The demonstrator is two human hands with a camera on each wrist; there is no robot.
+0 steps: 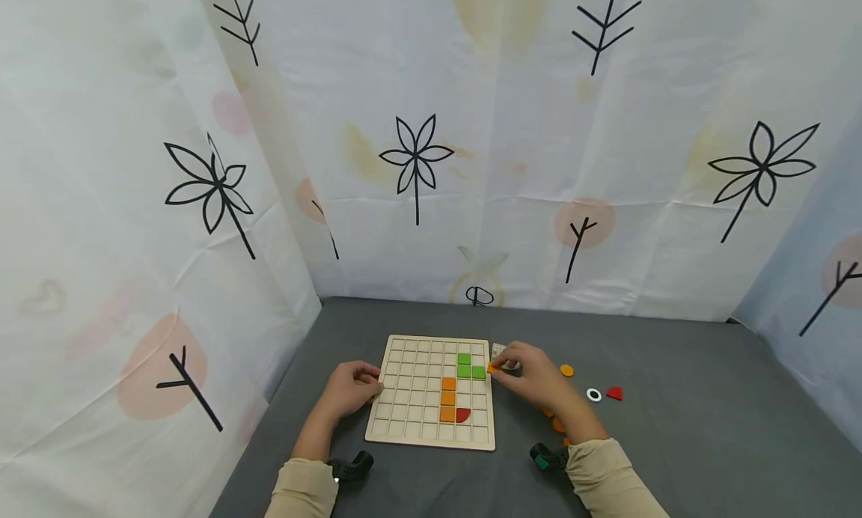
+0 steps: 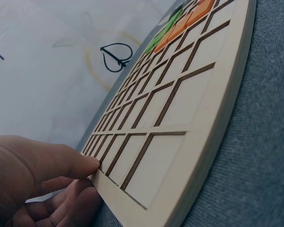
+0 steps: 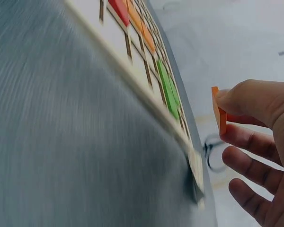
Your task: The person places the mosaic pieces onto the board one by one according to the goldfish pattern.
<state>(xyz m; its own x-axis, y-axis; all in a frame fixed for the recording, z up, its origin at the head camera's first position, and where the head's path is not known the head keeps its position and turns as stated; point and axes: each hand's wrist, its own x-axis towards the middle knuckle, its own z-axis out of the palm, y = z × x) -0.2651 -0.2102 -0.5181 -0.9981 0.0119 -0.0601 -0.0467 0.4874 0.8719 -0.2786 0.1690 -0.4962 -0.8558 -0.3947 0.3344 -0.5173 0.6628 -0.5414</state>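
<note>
Apparently mid-placement, the right hand (image 1: 532, 373) pinches an orange tile (image 1: 491, 367) near the right edge of the board (image 1: 412, 391); the left hand (image 1: 352, 387) grips its left edge; the next move likely needs careful alignment.

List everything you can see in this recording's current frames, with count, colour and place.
Board: 1, pale wood, on the table
Green tiles: 3, green, board's upper right
Orange tiles: 3, orange, column on the board
Red corner piece: 1, red, on the board
Held tile: 1, orange, in the right hand
Orange disc: 1, orange, right of the board
Round piece: 1, white and black, right of the board
Loose red piece: 1, red, far right of the board
Orange pieces: count unclear, orange, partly behind the right forearm
Table: 1, grey, beneath
Cloth backdrop: count unclear, white with plant drawings, behind
Sleeves: 2, beige, forearms
Left hand: 1, holding the board's left edge
Right hand: 1, pinching the held tile
</note>
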